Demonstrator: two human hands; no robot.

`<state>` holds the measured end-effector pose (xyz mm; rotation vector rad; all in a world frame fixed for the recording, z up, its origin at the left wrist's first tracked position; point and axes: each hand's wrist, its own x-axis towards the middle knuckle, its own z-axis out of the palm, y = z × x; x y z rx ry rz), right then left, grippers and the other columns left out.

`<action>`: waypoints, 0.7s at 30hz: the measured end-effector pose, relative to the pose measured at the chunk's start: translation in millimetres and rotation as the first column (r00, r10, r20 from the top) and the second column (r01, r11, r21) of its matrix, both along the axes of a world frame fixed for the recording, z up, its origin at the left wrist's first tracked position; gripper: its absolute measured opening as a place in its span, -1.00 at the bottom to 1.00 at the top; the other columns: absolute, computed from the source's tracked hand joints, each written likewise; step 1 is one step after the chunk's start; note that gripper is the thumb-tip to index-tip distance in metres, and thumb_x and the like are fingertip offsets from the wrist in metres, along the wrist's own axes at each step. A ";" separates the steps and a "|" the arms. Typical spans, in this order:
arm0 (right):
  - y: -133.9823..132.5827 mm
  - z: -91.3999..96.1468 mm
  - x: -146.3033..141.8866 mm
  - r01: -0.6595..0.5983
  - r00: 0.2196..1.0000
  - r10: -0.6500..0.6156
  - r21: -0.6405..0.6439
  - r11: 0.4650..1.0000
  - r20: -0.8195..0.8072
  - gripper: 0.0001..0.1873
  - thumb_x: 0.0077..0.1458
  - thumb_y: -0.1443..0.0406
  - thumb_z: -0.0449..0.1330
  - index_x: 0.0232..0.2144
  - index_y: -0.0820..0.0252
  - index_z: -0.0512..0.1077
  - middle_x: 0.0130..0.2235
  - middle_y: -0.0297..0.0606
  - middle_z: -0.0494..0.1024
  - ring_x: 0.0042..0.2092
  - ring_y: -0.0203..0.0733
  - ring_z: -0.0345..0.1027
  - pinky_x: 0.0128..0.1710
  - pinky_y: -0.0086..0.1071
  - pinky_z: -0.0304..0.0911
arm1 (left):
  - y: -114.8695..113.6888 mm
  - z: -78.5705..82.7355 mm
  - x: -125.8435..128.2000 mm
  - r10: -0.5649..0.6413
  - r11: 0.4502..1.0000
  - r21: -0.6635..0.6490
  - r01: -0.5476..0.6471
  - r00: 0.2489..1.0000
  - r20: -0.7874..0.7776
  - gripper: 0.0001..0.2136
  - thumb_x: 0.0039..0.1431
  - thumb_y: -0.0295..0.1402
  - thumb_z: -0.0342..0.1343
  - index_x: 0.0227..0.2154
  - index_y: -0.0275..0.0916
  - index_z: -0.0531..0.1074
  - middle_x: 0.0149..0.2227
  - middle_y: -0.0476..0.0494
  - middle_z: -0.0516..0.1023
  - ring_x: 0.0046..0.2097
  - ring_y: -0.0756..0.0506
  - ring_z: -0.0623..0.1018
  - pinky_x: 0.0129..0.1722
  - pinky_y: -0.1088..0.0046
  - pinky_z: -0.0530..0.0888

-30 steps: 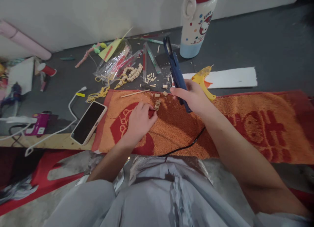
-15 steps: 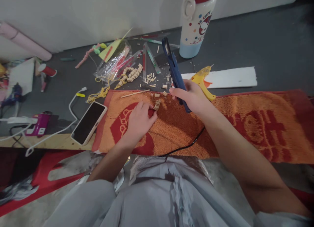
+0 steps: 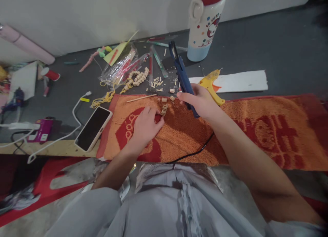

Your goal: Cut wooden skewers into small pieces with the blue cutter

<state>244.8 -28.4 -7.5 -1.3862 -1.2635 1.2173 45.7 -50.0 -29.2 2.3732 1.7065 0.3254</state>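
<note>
On an orange and red towel (image 3: 256,124), my left hand (image 3: 147,124) rests with its fingers curled. Its thumb and index finger close on the near end of a short row of small wooden stick pieces (image 3: 164,109). My right hand (image 3: 202,100) is wrapped round a dark blue hand tool (image 3: 185,76) with a black curved head, held upright above the towel; its exact kind is unclear. Just beyond the row lie small wooden blocks (image 3: 164,100). Left of them is a thin wooden stick (image 3: 141,98). Behind my right hand lies a yellow glue gun (image 3: 213,84) with an orange trigger.
A large tumbler (image 3: 202,31) stands at the back near a white strip (image 3: 241,81). Stick cuttings (image 3: 156,82), a beige chain of wooden pieces (image 3: 138,77) and plastic packets (image 3: 123,61) lie behind the towel. On the left are a phone (image 3: 93,129) and white cable (image 3: 73,110).
Both hands keep nearly the same place and hold. The view shifts very slightly; nothing else visibly moves.
</note>
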 end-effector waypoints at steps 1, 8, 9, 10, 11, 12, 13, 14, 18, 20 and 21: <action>0.1 0.3 0.1 0.000 1.000 0.000 -0.003 1.000 0.007 -0.75 -0.04 0.14 0.23 -0.38 0.16 0.31 -0.53 -0.39 0.26 -0.47 -0.30 0.13 -0.49 -0.39 0.09 | 0.2 -0.1 -0.4 -0.002 1.000 -0.003 0.002 1.000 0.003 -0.85 0.10 -0.30 0.04 -0.29 -0.21 0.39 -0.21 -0.13 0.44 -0.15 -0.12 0.45 -0.14 0.33 0.39; 1.4 0.4 0.5 -0.014 0.999 0.014 -0.016 1.000 0.046 -0.75 -0.04 0.13 0.22 -0.39 0.15 0.32 -0.54 -0.39 0.26 -0.47 -0.30 0.13 -0.49 -0.37 0.09 | 2.3 -0.5 -2.6 -0.022 0.999 -0.027 0.023 1.000 0.007 -0.86 0.10 -0.29 0.03 -0.31 -0.21 0.39 -0.21 -0.12 0.45 -0.15 -0.11 0.45 -0.12 0.34 0.38; 1.5 0.2 0.6 -0.014 0.999 0.014 -0.014 1.000 0.044 -0.76 -0.04 0.13 0.22 -0.39 0.15 0.32 -0.54 -0.39 0.26 -0.47 -0.30 0.13 -0.49 -0.37 0.09 | 2.5 -0.3 -2.6 -0.025 0.999 -0.029 0.025 1.000 0.010 -0.86 0.10 -0.30 0.03 -0.31 -0.21 0.39 -0.21 -0.12 0.45 -0.15 -0.11 0.44 -0.11 0.35 0.38; 1.4 0.1 0.6 -0.013 0.999 0.014 -0.014 1.000 0.040 -0.76 -0.04 0.13 0.22 -0.39 0.14 0.32 -0.54 -0.39 0.25 -0.47 -0.30 0.13 -0.49 -0.37 0.09 | 2.8 -0.2 -2.6 -0.028 0.999 -0.032 0.028 1.000 0.011 -0.86 0.10 -0.30 0.04 -0.30 -0.21 0.39 -0.21 -0.12 0.45 -0.15 -0.11 0.44 -0.11 0.35 0.38; 1.3 0.1 0.5 -0.012 0.999 0.012 -0.013 1.000 0.036 -0.76 -0.04 0.13 0.23 -0.39 0.14 0.32 -0.54 -0.39 0.25 -0.47 -0.29 0.14 -0.49 -0.37 0.09 | 2.9 0.0 -2.6 -0.030 0.999 -0.034 0.030 1.000 0.011 -0.86 0.10 -0.30 0.04 -0.30 -0.21 0.39 -0.21 -0.12 0.45 -0.15 -0.11 0.44 -0.12 0.34 0.39; 1.2 0.0 0.5 -0.009 0.999 0.010 -0.013 1.000 0.032 -0.76 -0.05 0.13 0.23 -0.40 0.13 0.32 -0.55 -0.39 0.25 -0.48 -0.29 0.14 -0.49 -0.37 0.09 | 3.0 0.1 -2.6 -0.031 0.999 -0.034 0.032 0.999 0.009 -0.86 0.10 -0.30 0.04 -0.31 -0.21 0.39 -0.22 -0.12 0.45 -0.15 -0.11 0.44 -0.12 0.34 0.39; 1.2 0.0 0.5 -0.006 1.000 0.006 -0.014 1.000 0.027 -0.76 -0.05 0.13 0.24 -0.40 0.13 0.32 -0.55 -0.39 0.25 -0.48 -0.29 0.14 -0.50 -0.37 0.09 | 3.0 0.2 -2.5 -0.033 0.999 -0.033 0.033 0.999 0.007 -0.86 0.10 -0.30 0.04 -0.31 -0.21 0.39 -0.22 -0.12 0.45 -0.16 -0.11 0.45 -0.13 0.34 0.39; 1.1 0.0 0.4 0.000 1.000 0.001 -0.015 1.000 0.022 -0.75 -0.06 0.13 0.25 -0.40 0.13 0.32 -0.55 -0.39 0.25 -0.48 -0.29 0.14 -0.50 -0.37 0.09 | 3.0 0.3 -2.5 -0.034 0.999 -0.031 0.035 0.999 0.005 -0.86 0.10 -0.30 0.04 -0.31 -0.21 0.39 -0.22 -0.12 0.44 -0.16 -0.11 0.45 -0.13 0.34 0.39; 1.1 -0.6 0.0 0.019 1.000 -0.019 -0.023 1.000 0.006 -0.73 -0.08 0.14 0.27 -0.40 0.14 0.31 -0.54 -0.39 0.26 -0.48 -0.29 0.16 -0.50 -0.38 0.08 | 2.7 0.2 -2.5 -0.036 0.999 -0.021 0.036 0.999 0.002 -0.86 0.12 -0.30 0.02 -0.30 -0.21 0.39 -0.22 -0.13 0.45 -0.15 -0.11 0.45 -0.13 0.34 0.39; 1.0 -0.8 -0.1 0.018 1.000 -0.018 -0.020 1.000 0.002 -0.73 -0.08 0.14 0.27 -0.40 0.14 0.30 -0.54 -0.39 0.27 -0.48 -0.29 0.17 -0.50 -0.38 0.08 | 2.6 0.2 -2.5 -0.034 0.999 -0.020 0.035 0.999 0.004 -0.86 0.13 -0.30 0.01 -0.30 -0.21 0.39 -0.22 -0.13 0.45 -0.15 -0.11 0.45 -0.12 0.34 0.39; 0.9 -0.9 -0.2 0.016 1.000 -0.016 -0.017 1.000 0.000 -0.72 -0.07 0.14 0.27 -0.40 0.15 0.30 -0.54 -0.38 0.28 -0.48 -0.29 0.17 -0.50 -0.38 0.08 | 2.6 0.3 -2.5 -0.033 0.999 -0.021 0.033 0.999 0.006 -0.86 0.14 -0.30 0.00 -0.30 -0.21 0.39 -0.22 -0.13 0.45 -0.15 -0.11 0.45 -0.13 0.34 0.39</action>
